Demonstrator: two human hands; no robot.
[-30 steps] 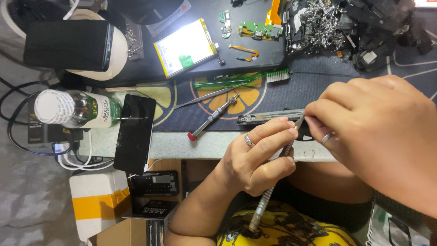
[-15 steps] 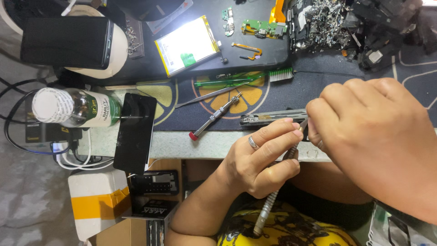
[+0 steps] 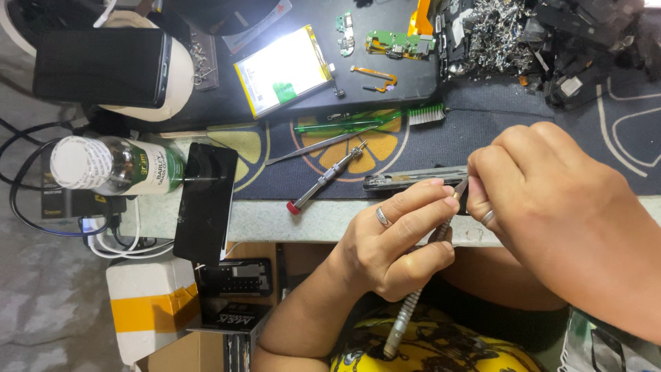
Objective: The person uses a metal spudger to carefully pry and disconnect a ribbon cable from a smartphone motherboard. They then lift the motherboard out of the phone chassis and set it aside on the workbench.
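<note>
We've got our left hand (image 3: 392, 241) wrapped around a slim knurled metal screwdriver (image 3: 413, 296), fingers closed on its shaft, with the tip angled up toward the thin phone frame (image 3: 406, 179) lying flat at the near edge of the bench (image 3: 310, 217). Our right hand (image 3: 551, 207) is curled over the right end of that frame, fingers closed down on it, so that end is hidden (there's a ring on each hand, by the way).

Just left of the frame lies a second screwdriver (image 3: 323, 178), shiny steel with a red cap, resting diagonally on the dark mat with the orange-slice print (image 3: 427, 138). Steel tweezers (image 3: 310, 147) and a green translucent brush with white bristles (image 3: 372, 121) sit a bit farther back. Farther still there's a flat silvery battery pack (image 3: 284, 69), small green circuit boards (image 3: 396, 43) and a heap of shredded metal bits (image 3: 496, 31). Off to the left, a clear plastic bottle with a white cap (image 3: 113, 165) lies on its side beside a glossy black phone (image 3: 205, 200).
</note>
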